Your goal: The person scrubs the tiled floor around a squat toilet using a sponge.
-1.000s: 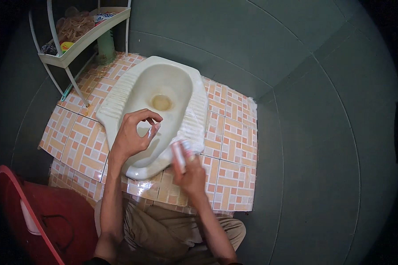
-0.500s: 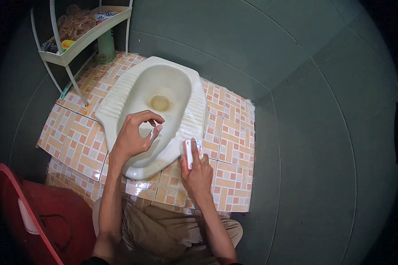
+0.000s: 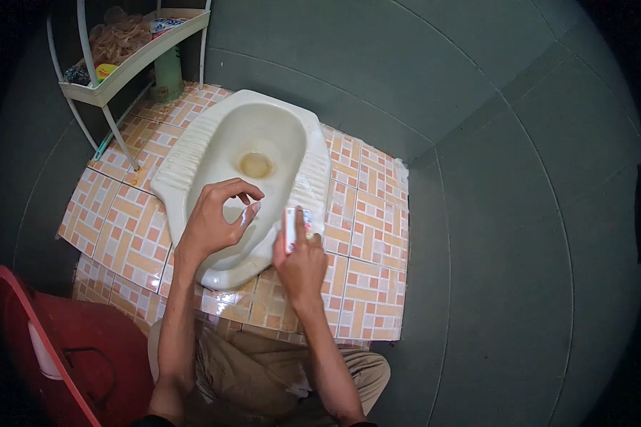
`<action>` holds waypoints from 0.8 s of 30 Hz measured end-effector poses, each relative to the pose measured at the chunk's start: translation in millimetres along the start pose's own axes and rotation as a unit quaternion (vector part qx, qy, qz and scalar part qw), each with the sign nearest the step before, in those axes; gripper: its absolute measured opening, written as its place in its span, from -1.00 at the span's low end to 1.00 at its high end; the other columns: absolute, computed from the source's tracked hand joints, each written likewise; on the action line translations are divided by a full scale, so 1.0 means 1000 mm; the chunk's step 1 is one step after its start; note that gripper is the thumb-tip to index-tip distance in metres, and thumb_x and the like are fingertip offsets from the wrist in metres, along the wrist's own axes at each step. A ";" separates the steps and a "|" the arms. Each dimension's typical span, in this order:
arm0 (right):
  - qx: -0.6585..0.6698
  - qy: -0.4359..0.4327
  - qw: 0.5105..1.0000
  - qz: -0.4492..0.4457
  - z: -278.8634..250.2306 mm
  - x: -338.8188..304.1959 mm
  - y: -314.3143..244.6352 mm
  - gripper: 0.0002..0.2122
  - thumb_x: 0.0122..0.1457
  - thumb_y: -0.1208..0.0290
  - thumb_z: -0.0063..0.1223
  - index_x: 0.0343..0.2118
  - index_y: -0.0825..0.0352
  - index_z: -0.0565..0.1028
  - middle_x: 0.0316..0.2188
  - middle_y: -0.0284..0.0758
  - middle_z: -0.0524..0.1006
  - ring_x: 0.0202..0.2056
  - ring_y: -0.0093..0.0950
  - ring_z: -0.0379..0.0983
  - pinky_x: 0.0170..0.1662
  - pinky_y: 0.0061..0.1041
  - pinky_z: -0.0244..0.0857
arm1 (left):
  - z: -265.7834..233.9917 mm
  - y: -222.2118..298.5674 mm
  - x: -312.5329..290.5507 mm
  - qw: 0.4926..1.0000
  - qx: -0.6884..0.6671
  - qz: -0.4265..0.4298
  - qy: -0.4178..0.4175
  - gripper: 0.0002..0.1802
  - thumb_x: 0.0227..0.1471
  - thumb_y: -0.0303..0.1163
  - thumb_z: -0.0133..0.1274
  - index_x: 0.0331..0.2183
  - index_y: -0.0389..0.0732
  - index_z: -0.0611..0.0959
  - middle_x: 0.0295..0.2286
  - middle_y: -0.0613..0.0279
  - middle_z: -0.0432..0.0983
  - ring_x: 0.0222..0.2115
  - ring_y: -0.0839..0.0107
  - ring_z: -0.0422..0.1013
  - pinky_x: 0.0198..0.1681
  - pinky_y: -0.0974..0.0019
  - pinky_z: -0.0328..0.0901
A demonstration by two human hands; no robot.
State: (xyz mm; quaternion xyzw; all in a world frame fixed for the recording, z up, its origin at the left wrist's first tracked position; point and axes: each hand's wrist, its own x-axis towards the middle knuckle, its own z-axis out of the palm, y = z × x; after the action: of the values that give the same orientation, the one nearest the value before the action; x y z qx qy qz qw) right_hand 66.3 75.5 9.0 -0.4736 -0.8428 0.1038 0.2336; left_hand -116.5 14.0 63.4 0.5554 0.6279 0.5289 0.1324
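My right hand (image 3: pixel 301 265) grips a white scrub brush (image 3: pixel 290 226) with a colourful flower print, its forefinger stretched along the top. The brush is at the right ridged footrest of a white squat toilet (image 3: pixel 171 167); its bristles are hidden. Over the left side of the bowl hovers my left hand (image 3: pixel 215 217), thumb and forefinger curved into a ring with their tips slightly apart. A whitish patch shows on the thumb; I cannot tell what it is. Brownish water (image 3: pixel 255 165) stands in the drain.
A red tub (image 3: pixel 100 334) with a white thing on its rim stands at lower left. At upper left, a white rack (image 3: pixel 132 64) holds a brown mesh sponge (image 3: pixel 114 41) and packets. Patterned tiles (image 3: pixel 367 235) surround the toilet; a dark green wall (image 3: pixel 506 213) rises at right.
My right hand has moved the scrub brush left and slightly away from me, toward the bowl. My left hand has kept its place and pose.
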 end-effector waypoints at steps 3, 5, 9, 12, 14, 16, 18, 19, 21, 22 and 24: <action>-0.029 0.035 0.998 0.041 -0.013 -0.001 0.038 -0.46 0.28 0.18 0.05 0.29 0.28 0.39 -0.44 0.19 0.54 -0.48 0.06 0.60 -0.47 -0.07 0.48 | -0.002 0.001 0.001 1.000 -0.007 0.000 0.006 -0.86 0.01 -0.53 0.19 -0.31 -0.29 0.71 -0.37 0.08 0.65 -0.33 0.27 0.56 -0.15 0.24 0.40; -0.056 0.029 0.991 0.114 -0.019 -0.001 0.044 -0.48 0.28 0.18 0.05 0.26 0.31 0.43 -0.49 0.16 0.55 -0.48 0.06 0.58 -0.46 -0.06 0.47 | -0.001 0.001 0.001 1.000 -0.005 0.000 0.007 -0.86 0.01 -0.53 0.19 -0.31 -0.29 0.71 -0.37 0.09 0.65 -0.33 0.27 0.56 -0.15 0.23 0.40; -0.066 0.055 0.990 0.108 -0.016 0.000 0.029 -0.49 0.29 0.16 0.04 0.24 0.33 0.44 -0.49 0.17 0.55 -0.50 0.04 0.58 -0.46 -0.07 0.47 | 0.005 0.002 0.001 1.000 0.013 0.009 0.007 -0.87 0.01 -0.53 0.18 -0.31 -0.29 0.72 -0.38 0.09 0.65 -0.33 0.28 0.56 -0.14 0.23 0.40; -0.090 0.050 0.990 0.097 -0.010 0.004 0.011 -0.48 0.28 0.18 0.07 0.25 0.33 0.44 -0.49 0.16 0.55 -0.52 0.01 0.58 -0.48 -0.11 0.48 | 0.005 0.001 0.002 1.000 0.000 0.003 0.002 -0.87 0.01 -0.53 0.19 -0.31 -0.29 0.72 -0.38 0.08 0.65 -0.33 0.28 0.56 -0.15 0.23 0.40; -0.062 0.054 0.996 0.037 -0.004 0.005 0.000 -0.48 0.26 0.19 0.10 0.25 0.29 0.44 -0.47 0.15 0.55 -0.54 -0.04 0.59 -0.51 -0.17 0.48 | 0.005 -0.001 0.002 1.000 -0.007 0.007 0.000 -0.86 0.00 -0.53 0.19 -0.31 -0.30 0.72 -0.38 0.08 0.65 -0.34 0.28 0.56 -0.16 0.23 0.40; -0.069 0.063 0.996 0.012 0.005 0.003 -0.016 -0.48 0.24 0.21 0.13 0.25 0.26 0.44 -0.48 0.07 0.53 -0.58 -0.10 0.56 -0.56 -0.22 0.46 | 0.006 -0.002 0.002 1.000 -0.013 0.012 -0.001 -0.86 0.00 -0.54 0.19 -0.31 -0.30 0.72 -0.38 0.07 0.65 -0.34 0.28 0.56 -0.16 0.23 0.40; -0.047 0.031 0.998 -0.005 0.007 0.004 -0.026 -0.49 0.23 0.22 0.14 0.25 0.23 0.45 -0.51 -0.02 0.50 -0.62 -0.16 0.54 -0.59 -0.25 0.44 | 0.008 0.000 0.003 1.000 -0.016 0.009 -0.004 -0.86 0.00 -0.54 0.19 -0.31 -0.30 0.71 -0.38 0.07 0.65 -0.34 0.28 0.56 -0.17 0.23 0.40; -0.052 0.041 0.998 -0.021 0.009 0.005 -0.025 -0.48 0.23 0.22 0.14 0.26 0.22 0.44 -0.53 -0.08 0.46 -0.64 -0.20 0.51 -0.61 -0.26 0.42 | 0.008 0.001 0.003 1.000 -0.014 0.009 -0.005 -0.86 0.00 -0.54 0.19 -0.31 -0.30 0.71 -0.38 0.07 0.65 -0.34 0.28 0.56 -0.17 0.23 0.40; -0.031 0.033 0.999 -0.021 0.003 0.006 -0.018 -0.48 0.23 0.22 0.14 0.26 0.21 0.43 -0.50 -0.03 0.47 -0.62 -0.16 0.52 -0.59 -0.24 0.43 | 0.006 0.002 0.003 1.000 -0.006 0.009 -0.003 -0.86 0.01 -0.53 0.19 -0.31 -0.31 0.71 -0.38 0.07 0.65 -0.35 0.27 0.56 -0.17 0.23 0.40; -0.007 0.022 0.999 -0.025 0.000 0.005 -0.016 -0.47 0.24 0.22 0.14 0.27 0.20 0.43 -0.47 0.02 0.49 -0.60 -0.11 0.54 -0.58 -0.21 0.44 | 0.000 0.002 0.001 1.000 -0.001 0.007 -0.001 -0.86 0.01 -0.53 0.19 -0.31 -0.31 0.71 -0.38 0.07 0.65 -0.35 0.27 0.56 -0.17 0.23 0.40; -0.017 0.028 0.999 -0.013 -0.004 0.002 0.005 -0.47 0.24 0.23 0.13 0.29 0.18 0.41 -0.45 0.07 0.50 -0.57 -0.06 0.55 -0.55 -0.17 0.45 | 0.002 0.001 0.001 1.000 -0.002 0.008 -0.002 -0.86 0.01 -0.53 0.19 -0.31 -0.30 0.71 -0.38 0.07 0.65 -0.34 0.27 0.56 -0.16 0.23 0.40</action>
State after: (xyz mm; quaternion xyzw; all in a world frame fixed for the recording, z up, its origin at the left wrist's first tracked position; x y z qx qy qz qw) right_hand 70.5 79.7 11.2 -0.4689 -0.8438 0.0728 0.2505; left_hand -114.9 16.1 63.8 0.5613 0.6218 0.5304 0.1307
